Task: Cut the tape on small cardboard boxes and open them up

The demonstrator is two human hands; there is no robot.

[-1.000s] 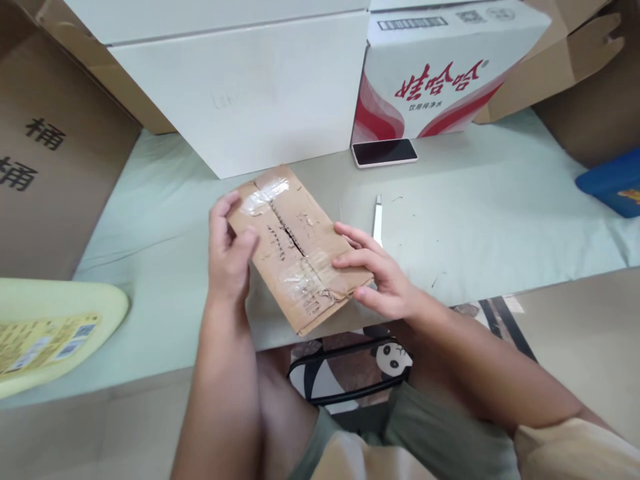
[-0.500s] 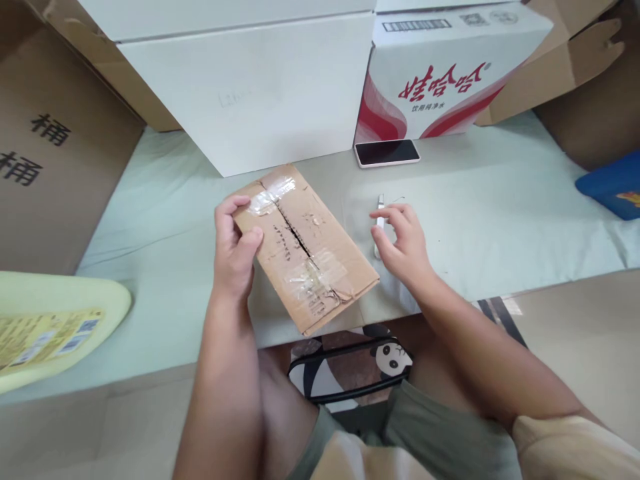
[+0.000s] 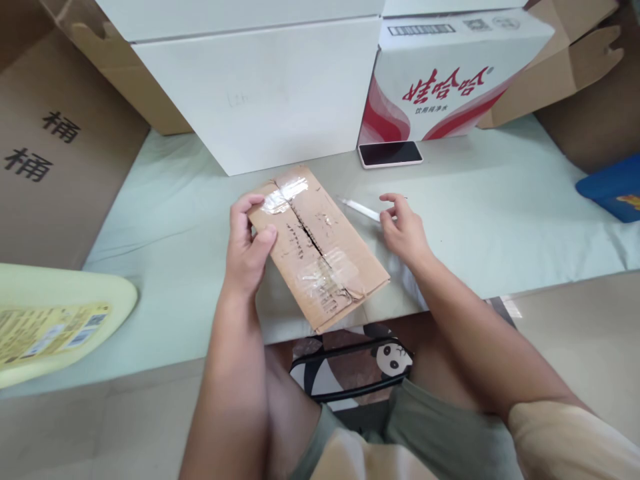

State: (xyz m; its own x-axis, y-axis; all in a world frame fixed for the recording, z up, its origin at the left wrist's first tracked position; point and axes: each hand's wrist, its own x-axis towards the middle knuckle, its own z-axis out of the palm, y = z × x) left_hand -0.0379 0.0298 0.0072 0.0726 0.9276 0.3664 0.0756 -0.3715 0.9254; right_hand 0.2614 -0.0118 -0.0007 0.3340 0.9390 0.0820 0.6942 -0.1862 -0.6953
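Observation:
My left hand point(image 3: 249, 247) is closed on the left edge of a small cardboard box point(image 3: 287, 243), thumb on top. The box is tilted, its top face turned towards me. Clear tape covers both ends of its centre seam, and a dark slit runs between them. In my right hand point(image 3: 404, 227) is a slim white utility knife point(image 3: 364, 209), pinched between thumb and fingers. Its narrow tip points left towards the box's right edge, apart from it. The rear of the knife is hidden by my hand.
A smartphone point(image 3: 391, 154) lies on the pale green cloth point(image 3: 480, 213) before a white and red carton point(image 3: 450, 87). A large white box point(image 3: 260, 100) stands behind the small one. To the left are a yellow-green bottle point(image 3: 65, 280) and a brown carton point(image 3: 60, 193); a blue container point(image 3: 610, 187) is at right.
My right hand has taken hold of the utility knife, which lay upright in view on the cloth, and turned its tip to the left. The box appears slightly further right, still in my left hand.

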